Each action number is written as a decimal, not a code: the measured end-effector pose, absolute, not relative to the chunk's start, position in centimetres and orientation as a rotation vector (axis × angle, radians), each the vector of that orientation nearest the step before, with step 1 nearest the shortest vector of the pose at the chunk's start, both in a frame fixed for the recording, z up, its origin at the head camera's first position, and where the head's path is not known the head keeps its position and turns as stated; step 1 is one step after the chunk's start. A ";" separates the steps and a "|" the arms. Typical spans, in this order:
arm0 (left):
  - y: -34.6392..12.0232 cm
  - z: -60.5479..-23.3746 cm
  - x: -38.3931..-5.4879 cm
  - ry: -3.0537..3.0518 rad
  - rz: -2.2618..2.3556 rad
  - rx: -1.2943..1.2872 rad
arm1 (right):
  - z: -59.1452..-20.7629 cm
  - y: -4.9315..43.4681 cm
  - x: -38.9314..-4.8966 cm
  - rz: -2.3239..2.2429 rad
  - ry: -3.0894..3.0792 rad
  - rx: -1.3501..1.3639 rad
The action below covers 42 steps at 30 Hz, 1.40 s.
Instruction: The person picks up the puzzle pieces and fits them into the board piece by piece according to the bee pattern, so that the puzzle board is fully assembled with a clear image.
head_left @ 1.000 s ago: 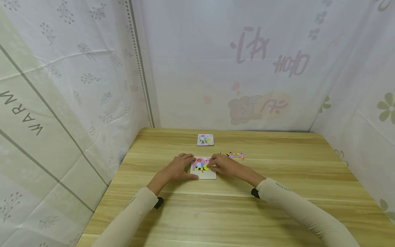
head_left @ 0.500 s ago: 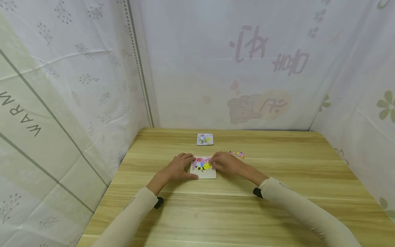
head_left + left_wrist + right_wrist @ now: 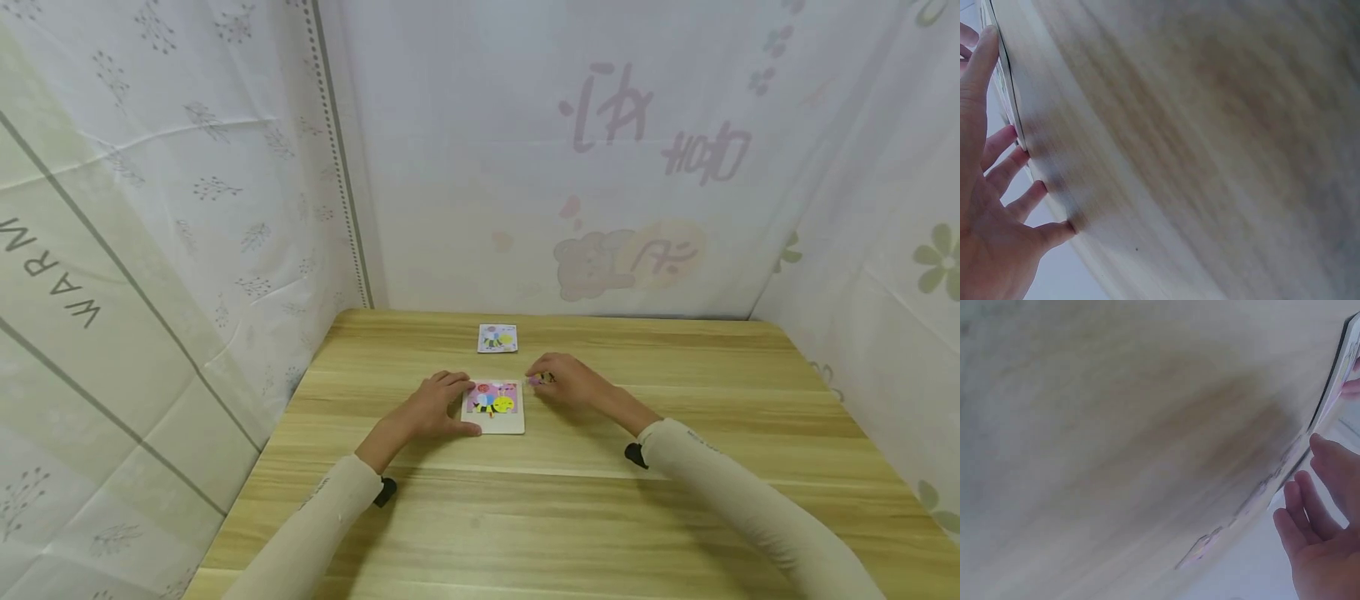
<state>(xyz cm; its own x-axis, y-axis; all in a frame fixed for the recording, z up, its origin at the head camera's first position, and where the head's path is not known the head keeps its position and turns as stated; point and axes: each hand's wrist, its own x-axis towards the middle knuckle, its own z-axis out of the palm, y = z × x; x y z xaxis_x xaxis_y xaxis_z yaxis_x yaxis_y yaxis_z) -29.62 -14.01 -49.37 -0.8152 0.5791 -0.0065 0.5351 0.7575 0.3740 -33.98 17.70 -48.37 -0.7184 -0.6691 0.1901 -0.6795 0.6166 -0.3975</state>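
A small white puzzle board [image 3: 501, 427] lies on the table, its upper part filled with pieces showing a yellow-and-black bee on pink. My left hand [image 3: 431, 408] rests at the board's left side, thumb at the near-left corner and fingers at the far-left corner. In the left wrist view its fingers [image 3: 1007, 172] are spread and fairly straight. To the right of the board, my right hand [image 3: 573, 381] is at loose puzzle pieces [image 3: 547, 378], partly covering them. In the right wrist view, thumb and fingertips stand apart, with pieces [image 3: 1200, 547] lying beyond them.
A card [image 3: 498, 338] with a similar bee picture lies behind the board, towards the table's far edge. The wooden table [image 3: 480, 508] reaches a patterned curtain [image 3: 465, 167] at the back, with more curtain on both sides.
My right hand has left the board's right side and moved right to the loose pieces, uncovering the bee's head and the pink upper right corner. My left hand has stayed at the board.
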 end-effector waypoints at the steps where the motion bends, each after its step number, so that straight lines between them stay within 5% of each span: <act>1: -14.0 -49.4 -29.6 2.831 0.550 0.900 | -48.4 17.8 -34.1 0.697 -2.805 1.170; 42: -14.5 -49.1 -29.9 2.768 0.591 0.902 | -48.6 17.9 -34.1 0.702 -2.812 1.122</act>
<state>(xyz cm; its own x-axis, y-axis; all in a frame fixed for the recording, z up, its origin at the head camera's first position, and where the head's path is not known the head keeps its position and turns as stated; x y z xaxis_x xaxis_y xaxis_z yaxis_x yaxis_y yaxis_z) -29.91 -14.53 -49.08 -0.8024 0.5955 -0.0389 0.5277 0.7385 0.4196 -34.08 17.89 -48.64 -0.7389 -0.6453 0.1940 -0.6608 0.6375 -0.3962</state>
